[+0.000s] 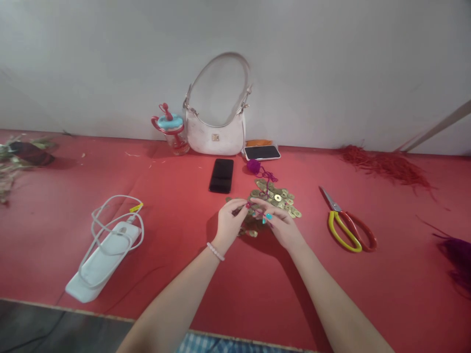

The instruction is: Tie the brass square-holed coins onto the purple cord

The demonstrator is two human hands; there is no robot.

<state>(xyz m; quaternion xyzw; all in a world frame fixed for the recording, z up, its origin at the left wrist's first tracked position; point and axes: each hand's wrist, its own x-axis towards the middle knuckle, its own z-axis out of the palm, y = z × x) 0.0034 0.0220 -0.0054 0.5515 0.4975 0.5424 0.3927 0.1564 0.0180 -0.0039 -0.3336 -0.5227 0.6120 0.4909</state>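
Note:
My left hand (230,223), with a pale bead bracelet on the wrist, is closed in a pinch at the fingertips. Facing it, my right hand (282,224) has bent fingers pinched together. A strand of purple yarn (259,213) runs between the fingertips of both hands. Just behind lies the purple yarn ball (253,166), its loose strand trailing over a pile of brass coins with holes (277,197). Some coins sit beneath my hands, partly hidden. Whether a coin is on the held strand I cannot tell.
Scissors (346,226) with yellow and red handles lie at right, near red shreds (386,164) and dark purple yarn (456,257). A black phone (222,175), white-edged phone (262,152), white handbag (216,131) and lidded cup (174,132) stand behind. A white power strip (105,260) lies left.

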